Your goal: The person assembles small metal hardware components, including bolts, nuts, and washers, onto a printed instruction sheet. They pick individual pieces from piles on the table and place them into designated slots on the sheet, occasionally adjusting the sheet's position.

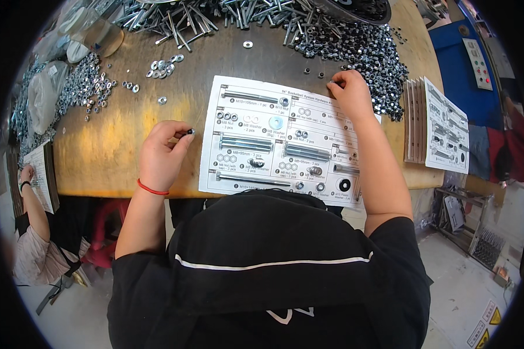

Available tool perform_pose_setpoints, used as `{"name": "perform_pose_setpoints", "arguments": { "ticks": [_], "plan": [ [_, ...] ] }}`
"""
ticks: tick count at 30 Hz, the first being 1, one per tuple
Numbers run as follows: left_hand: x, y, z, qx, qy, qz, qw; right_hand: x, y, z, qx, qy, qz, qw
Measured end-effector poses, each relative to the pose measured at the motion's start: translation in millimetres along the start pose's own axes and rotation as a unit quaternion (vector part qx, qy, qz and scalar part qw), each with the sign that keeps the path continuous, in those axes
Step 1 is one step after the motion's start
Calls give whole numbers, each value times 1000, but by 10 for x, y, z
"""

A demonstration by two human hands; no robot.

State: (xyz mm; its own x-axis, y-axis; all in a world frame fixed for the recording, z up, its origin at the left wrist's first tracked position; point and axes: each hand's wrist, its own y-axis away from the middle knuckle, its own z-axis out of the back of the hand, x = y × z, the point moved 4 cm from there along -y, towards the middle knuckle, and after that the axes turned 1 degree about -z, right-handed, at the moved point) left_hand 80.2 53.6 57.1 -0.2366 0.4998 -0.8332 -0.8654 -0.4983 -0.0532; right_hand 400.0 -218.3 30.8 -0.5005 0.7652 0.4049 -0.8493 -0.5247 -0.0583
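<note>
A white hardware card (212, 99) with bolts, nuts and washers shown in boxed sections lies before me near the table's front edge. I cannot tell for every piece whether it is real or printed. My left hand (166, 150), a red cord on its wrist, is just left of the card, pinching a small dark metal nut (190, 132) between thumb and fingertips. My right hand (350, 94) is at the card's upper right corner with fingers pressed together; what they hold, if anything, is hidden. Close by lie a few loose nuts (321, 75).
Long bolts (186, 26) heap at the far side, a large pile of nuts (372, 70) at right. Washers (164, 68) lie left of centre; more hardware and a clear plastic cup (102, 36) stand farther left. Cards (445, 128) stack at right. A co-worker's hand (27, 173) is at left.
</note>
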Motion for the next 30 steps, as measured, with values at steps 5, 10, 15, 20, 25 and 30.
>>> {"name": "perform_pose_setpoints", "arguments": {
  "ticks": [5, 10, 15, 20, 25, 30],
  "plan": [
    [-22, 38, -29, 1, 17, -4, 1000, 74, -83, 54, 57, 2, -41, 998],
    [-110, 131, -125, 15, 31, -22, 999, 196, -172, -100, 25, -77, 30, 996],
    [-222, 211, -385, 86, -22, -125, 988, 363, -151, -273, 26, -88, 104, 990],
    [-243, 263, -589, 107, -110, -200, 968, 440, -126, -279, 26, -124, 104, 987],
    [-239, 289, -654, 117, -129, -202, 964, 595, -97, -299, 96, -117, 144, 978],
    [-245, 289, -607, 79, -110, -214, 968, 610, -122, -347, 64, -75, 159, 982]
  ]
}}
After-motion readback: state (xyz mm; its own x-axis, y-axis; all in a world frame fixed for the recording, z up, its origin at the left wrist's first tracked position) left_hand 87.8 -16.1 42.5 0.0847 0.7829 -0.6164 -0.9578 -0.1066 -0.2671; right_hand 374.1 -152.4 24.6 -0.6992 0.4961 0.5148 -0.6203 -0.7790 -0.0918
